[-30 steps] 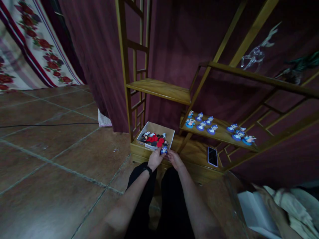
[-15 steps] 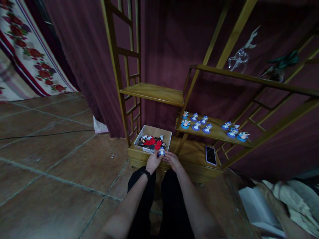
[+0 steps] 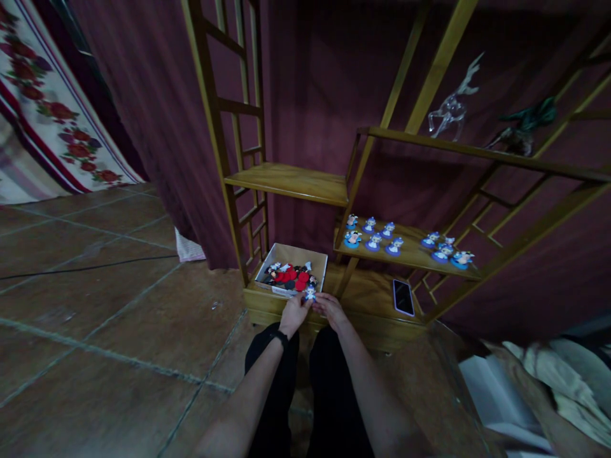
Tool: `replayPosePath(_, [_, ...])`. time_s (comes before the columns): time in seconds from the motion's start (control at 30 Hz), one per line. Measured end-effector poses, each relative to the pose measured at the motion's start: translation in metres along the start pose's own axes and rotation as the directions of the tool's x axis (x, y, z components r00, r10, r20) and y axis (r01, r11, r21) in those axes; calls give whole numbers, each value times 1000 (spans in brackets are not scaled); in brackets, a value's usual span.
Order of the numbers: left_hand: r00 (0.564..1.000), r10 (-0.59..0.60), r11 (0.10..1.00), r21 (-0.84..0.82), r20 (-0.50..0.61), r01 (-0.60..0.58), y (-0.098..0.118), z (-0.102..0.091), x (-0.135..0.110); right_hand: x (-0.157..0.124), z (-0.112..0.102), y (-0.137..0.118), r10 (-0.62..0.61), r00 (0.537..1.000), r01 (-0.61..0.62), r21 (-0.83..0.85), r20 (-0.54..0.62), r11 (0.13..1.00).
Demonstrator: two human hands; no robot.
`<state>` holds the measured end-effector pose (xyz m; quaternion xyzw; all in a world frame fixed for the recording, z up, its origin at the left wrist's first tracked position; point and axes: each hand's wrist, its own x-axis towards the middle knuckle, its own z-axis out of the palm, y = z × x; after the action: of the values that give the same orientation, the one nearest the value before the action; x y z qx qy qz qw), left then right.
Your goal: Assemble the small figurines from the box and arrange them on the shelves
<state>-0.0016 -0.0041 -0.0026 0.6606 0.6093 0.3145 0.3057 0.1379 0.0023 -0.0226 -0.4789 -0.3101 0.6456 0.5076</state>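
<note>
- The figure (image 3: 310,292) is sitting nearly upright between the two hands, in front of the near right corner of the box (image 3: 315,262). I am not able to tell if it is touching the box.
- From the figure, the left hand (image 3: 294,312) is lying at 8 o'clock. Its thumb and fingers are pinching the figure low, around the base.
- The right hand (image 3: 330,308) is lying at 4 o'clock. Its fingers are bending close together beside the base; I cannot tell whether they are pressing it or only resting.
- The step in hand, in my judgement, is handling this small piece with both hands. For doing it well, the left fingertips should be gripping the wide base, leaving the head free.
- The right fingertips should be supporting lightly from 4 o'clock, because a strong squeeze could be tilting the piece.
- The box is standing at 11 o'clock, with red pieces (image 3: 286,274) lying mixed inside. The wrists should be keeping off its near wall.
- At 2 o'clock, other figures (image 3: 373,241) are standing on the shelf (image 3: 411,247). They are probably light, so the sleeveless forearm should be giving them wide room.
- The phone (image 3: 403,297) is lying at 3 o'clock, well apart from both hands.
</note>
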Motion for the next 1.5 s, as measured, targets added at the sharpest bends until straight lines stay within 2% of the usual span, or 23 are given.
replayPosePath(0.37, [999, 31, 995, -95, -30, -34, -9, 5, 4, 0, 0, 0, -14, 1000, 14, 42, 11, 999])
replayPosePath(0.67, [997, 64, 992, -105, -42, -68, -20, 12, 9, -2, 2, -3, -14, 1000, 14, 31, -4, 999])
replayPosePath(0.9, [1000, 4, 992, -127, -18, -6, -10, 6, 8, 0, 0, 0, -23, 1000, 23, 22, -17, 999])
replayPosePath(1.07, [1000, 8, 994, -110, -12, -10, -4, 1, 6, -4, 1, -2, -43, 999, 42, 29, 10, 999])
replayPosePath(1.5, [1000, -7, 990, -142, -3, 6, -10, 6, 8, 0, -1, 1, -45, 998, 43, 25, 51, 999])
